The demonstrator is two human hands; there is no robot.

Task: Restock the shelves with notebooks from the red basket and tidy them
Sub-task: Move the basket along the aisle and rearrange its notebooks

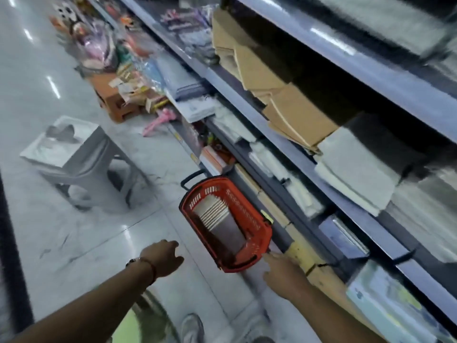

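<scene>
our left hand [165, 258] hung over the floor [74, 231] with fingers loose, holding nothing. our right hand [282, 271] reached for the red basket [257, 256], index finger touching its near rim, nothing gripped. the basket sat on the floor against the shelves [291, 147], a stack of notebooks [217, 219] inside. grey stool [74, 154] nearby.

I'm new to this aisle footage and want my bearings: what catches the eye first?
The red basket on the floor beside the bottom shelf, with a fanned stack of notebooks inside. Both hands reach toward it: the left hand is open short of it, and the right hand points a finger at its near rim. A grey stool stands further left.
</scene>
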